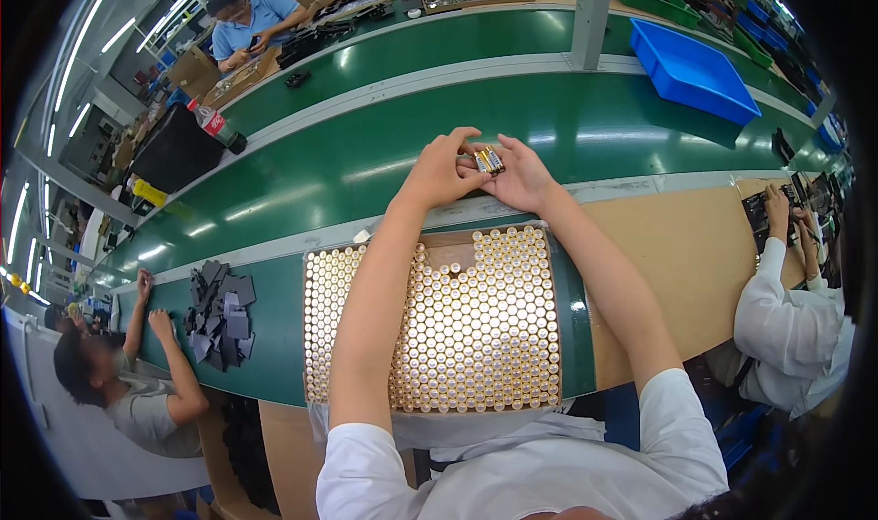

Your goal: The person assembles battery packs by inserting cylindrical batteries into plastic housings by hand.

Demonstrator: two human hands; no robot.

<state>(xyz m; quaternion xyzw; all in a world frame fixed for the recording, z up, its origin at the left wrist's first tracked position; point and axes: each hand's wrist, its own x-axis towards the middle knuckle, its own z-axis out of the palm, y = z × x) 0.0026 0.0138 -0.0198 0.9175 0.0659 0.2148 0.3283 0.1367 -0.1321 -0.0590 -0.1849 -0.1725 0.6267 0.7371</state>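
A few gold-and-black batteries (488, 160) lie together between my two hands, above the green conveyor surface. My left hand (443, 171) curls around them from the left, its fingers closed on them. Palm up, my right hand (521, 174) sits beneath and beside the batteries with its fingers partly bent around them. Under my forearms stands a box tightly packed with upright batteries (476, 337), their round ends facing up. At its far edge a gap in the rows shows brown cardboard (450, 252).
A pile of dark grey pads (219, 314) lies left of the box; brown cardboard (663, 273) covers the right side. Across the green belt (366, 168) stand a blue tray (690, 67) and a bottle (212, 122). Co-workers sit left, right and opposite.
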